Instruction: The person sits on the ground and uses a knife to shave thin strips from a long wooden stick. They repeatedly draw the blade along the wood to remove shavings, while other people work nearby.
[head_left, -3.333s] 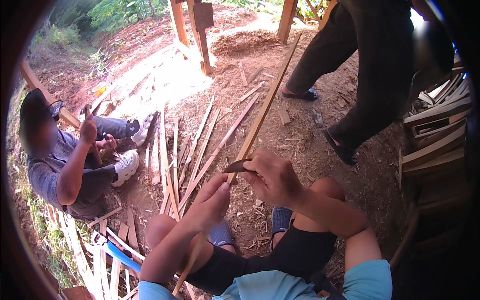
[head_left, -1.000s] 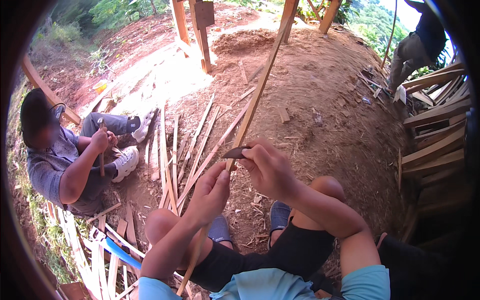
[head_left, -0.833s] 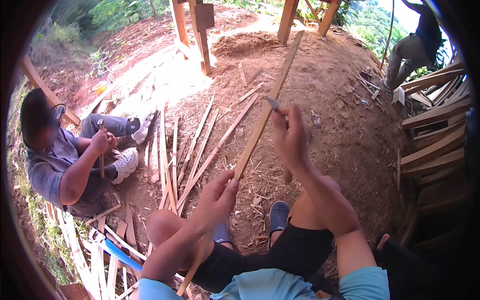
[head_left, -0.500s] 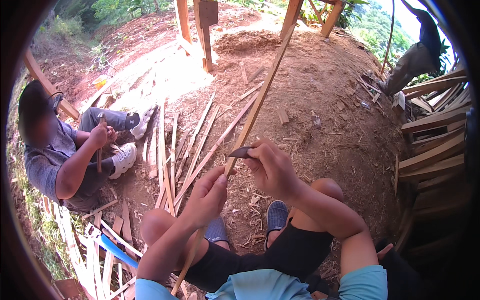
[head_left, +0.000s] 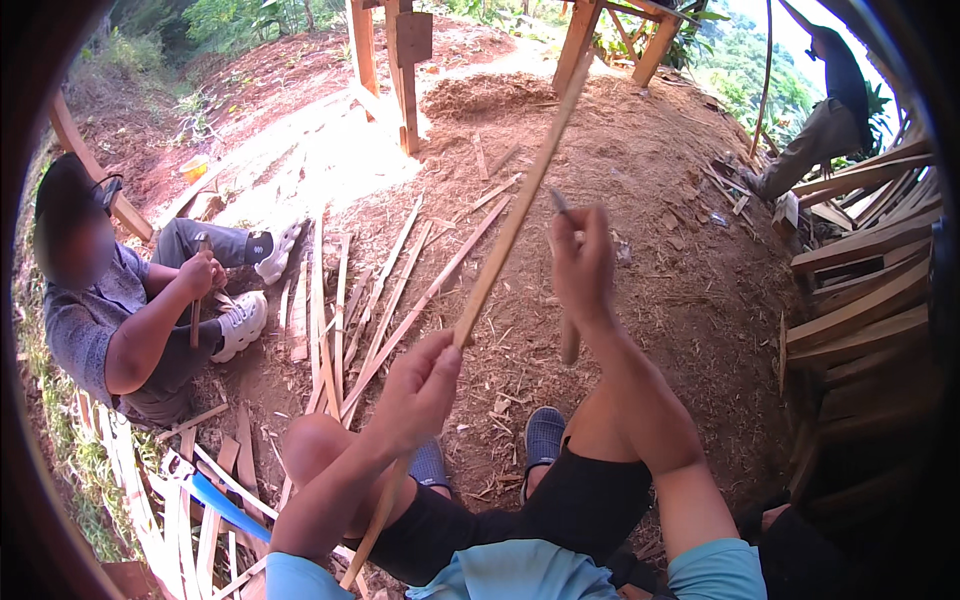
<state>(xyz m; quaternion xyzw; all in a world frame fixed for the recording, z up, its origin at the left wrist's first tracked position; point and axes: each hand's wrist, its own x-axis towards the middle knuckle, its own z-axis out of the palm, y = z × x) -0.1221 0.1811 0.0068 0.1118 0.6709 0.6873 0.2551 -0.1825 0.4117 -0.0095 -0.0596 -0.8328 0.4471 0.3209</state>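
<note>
Long tan wooden strip slants lower-left to upper-centre through closed left hand; right hand, curled round dark-bladed wooden-handled knife, just rightward.

The person wears a light blue shirt with short sleeves ending above the elbows, its cloth creased at the front. Black shorts stop above bare knees, and the dark blue shoes have a fine textured surface. The left hand and right hand are bare.
</note>
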